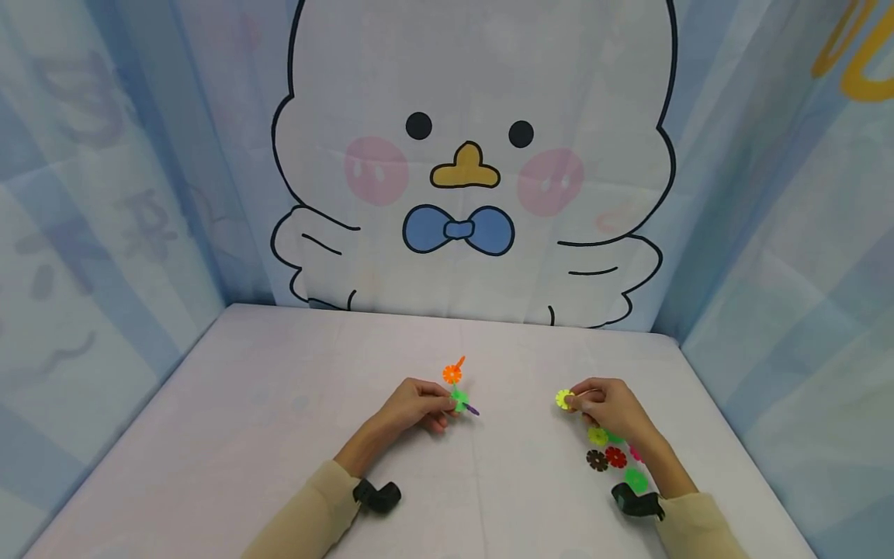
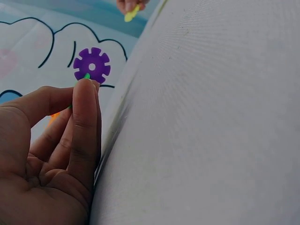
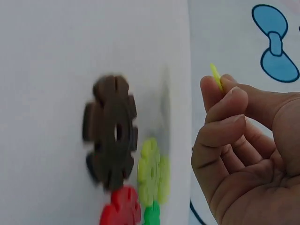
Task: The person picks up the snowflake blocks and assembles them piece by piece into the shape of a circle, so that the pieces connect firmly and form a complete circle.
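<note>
My left hand point(image 1: 417, 402) pinches a green notched plastic disc point(image 1: 459, 397) between thumb and fingertips. Joined to that disc are an orange disc point(image 1: 452, 374) at its far side and a purple disc point(image 2: 101, 60), which faces the camera in the left wrist view. Another orange piece point(image 1: 460, 362) sticks up slantwise from the top of the cluster. Off to the right, my right hand point(image 1: 615, 407) holds a single yellow disc point(image 1: 562, 399) by its edge, between thumb and fingertips. In the right wrist view this yellow disc point(image 3: 216, 76) shows edge-on.
Beneath and beside the right hand lie loose discs on the white table point(image 1: 279, 435): brown point(image 1: 597, 460), red point(image 1: 615, 457), yellow point(image 1: 597, 436), pink point(image 1: 635, 453) and green point(image 1: 636, 480). A printed curtain point(image 1: 461, 279) hangs behind the table's far edge, with more curtain on both sides.
</note>
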A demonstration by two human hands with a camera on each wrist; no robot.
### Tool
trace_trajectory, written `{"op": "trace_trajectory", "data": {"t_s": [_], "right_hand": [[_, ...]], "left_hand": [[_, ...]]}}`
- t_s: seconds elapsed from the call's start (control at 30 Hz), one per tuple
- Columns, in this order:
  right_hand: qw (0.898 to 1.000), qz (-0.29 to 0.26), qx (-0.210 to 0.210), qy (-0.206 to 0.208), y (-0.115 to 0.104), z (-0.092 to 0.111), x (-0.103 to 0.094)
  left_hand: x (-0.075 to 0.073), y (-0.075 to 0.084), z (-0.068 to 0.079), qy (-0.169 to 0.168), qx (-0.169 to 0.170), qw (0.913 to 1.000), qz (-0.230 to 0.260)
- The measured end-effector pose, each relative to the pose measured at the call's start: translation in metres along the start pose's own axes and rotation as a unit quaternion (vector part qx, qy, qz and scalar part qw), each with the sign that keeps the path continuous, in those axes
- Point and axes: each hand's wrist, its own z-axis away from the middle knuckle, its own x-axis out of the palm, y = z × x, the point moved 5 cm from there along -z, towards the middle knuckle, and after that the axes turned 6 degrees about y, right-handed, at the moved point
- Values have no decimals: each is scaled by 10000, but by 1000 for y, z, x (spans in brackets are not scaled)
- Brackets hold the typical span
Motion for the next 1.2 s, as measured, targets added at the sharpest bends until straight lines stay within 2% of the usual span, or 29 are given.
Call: {"op": "trace_trajectory", "data": {"t_s": [0.3, 0.57, 0.87, 1.2], "right_hand": [[9940, -712, -384, -734, -30, 7, 52], [9865, -852, -828, -1128, -54, 13, 88], [9839, -764, -985, -1282, -66, 14, 105], [9856, -743, -873, -1247, -68, 11, 109]], "left_hand": [[0, -1, -1, 7, -13, 10000, 14], [0, -3, -2, 26, -12, 10000, -33], [0, -3, -2, 16, -19, 9999, -100], [1, -3, -3, -3, -64, 10000, -64]]}}
